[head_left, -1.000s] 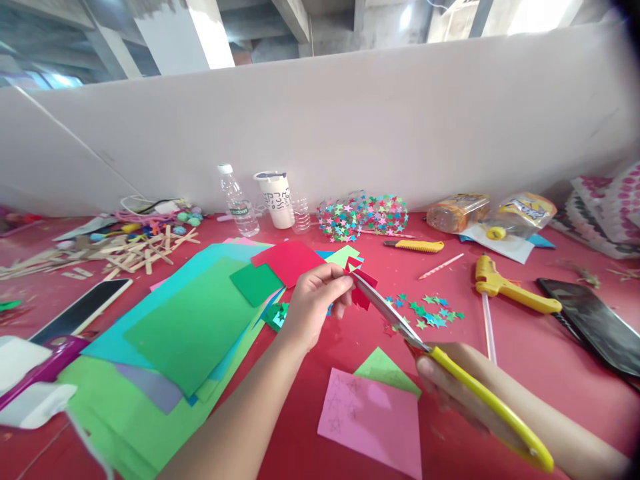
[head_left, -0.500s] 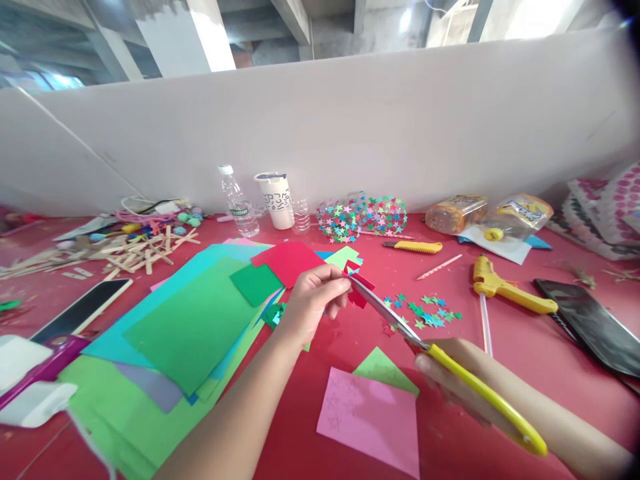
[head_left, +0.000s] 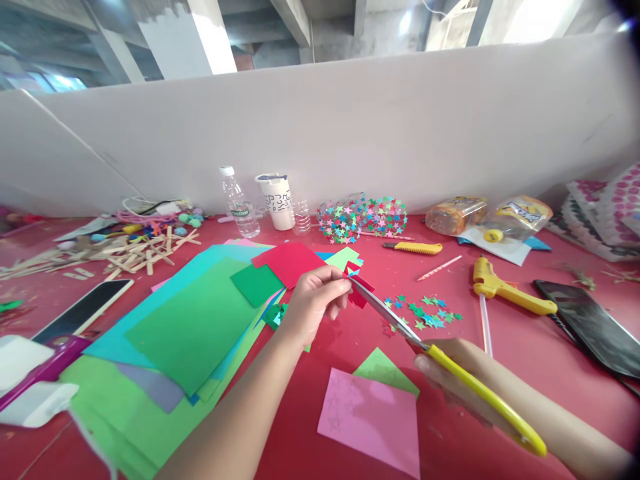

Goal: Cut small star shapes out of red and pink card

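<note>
Pinched in my left hand [head_left: 320, 297] is a small piece of red paper [head_left: 363, 285], partly cut. My right hand [head_left: 453, 380] is closed around the yellow handles of a pair of scissors [head_left: 480, 387]. The blade tips meet the red paper right beside my left fingertips. Below the blades lie a pink sheet [head_left: 373, 417] with faint star outlines and a light green piece [head_left: 387, 373] partly under it. Small cut stars [head_left: 430, 312] are scattered just beyond the scissors.
Stacked coloured sheets [head_left: 195, 327] cover the left side. Behind stand a water bottle [head_left: 240, 207], a white cup [head_left: 277, 203] and star-covered pieces [head_left: 363, 217]. A yellow cutter [head_left: 415, 247], a glue gun [head_left: 510, 287] and a dark phone [head_left: 590, 327] lie to the right.
The red paper's position at the scissor tips differs very slightly. Both hands stay almost where they were, and nothing was let go.
</note>
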Motion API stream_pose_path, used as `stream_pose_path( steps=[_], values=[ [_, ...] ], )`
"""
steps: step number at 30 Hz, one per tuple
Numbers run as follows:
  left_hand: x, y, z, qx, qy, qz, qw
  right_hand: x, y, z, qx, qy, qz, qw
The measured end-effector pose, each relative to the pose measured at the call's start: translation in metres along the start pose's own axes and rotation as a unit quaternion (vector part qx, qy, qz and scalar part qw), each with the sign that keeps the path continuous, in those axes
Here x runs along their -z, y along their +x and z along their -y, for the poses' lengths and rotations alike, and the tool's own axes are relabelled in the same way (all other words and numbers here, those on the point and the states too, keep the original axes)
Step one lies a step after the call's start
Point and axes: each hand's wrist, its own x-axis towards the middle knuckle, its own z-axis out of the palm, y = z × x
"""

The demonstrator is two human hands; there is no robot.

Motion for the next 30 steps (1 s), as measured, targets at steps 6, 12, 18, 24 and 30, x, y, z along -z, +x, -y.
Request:
stream_pose_path(
  steps=[6, 12, 18, 24, 30],
  values=[
    [-0.001, -0.001, 0.0, 0.003, -0.004, 0.005, 1.0, 0.001, 0.001, 0.002, -0.013, 0.003, -0.007, 1.0],
    [-0.005, -0.002, -0.004, -0.013, 0.021, -0.019, 1.0, -0.003, 0.001, -0.007, -0.021, 0.035, -0.003, 0.999],
    [-0.007, -0.002, -0.002, -0.044, 0.029, -0.06, 0.997, -0.004, -0.002, -0.007, -0.015, 0.064, 0.019, 0.998],
    [-0.014, -0.005, 0.001, -0.043, -0.013, -0.073, 0.996, -0.005, -0.004, -0.006, 0.021, 0.09, 0.03, 0.995],
    [-0.024, -0.009, 0.001, -0.044, -0.03, -0.115, 0.992, -0.013, -0.005, -0.014, 0.033, 0.1, 0.013, 0.994]
  ],
)
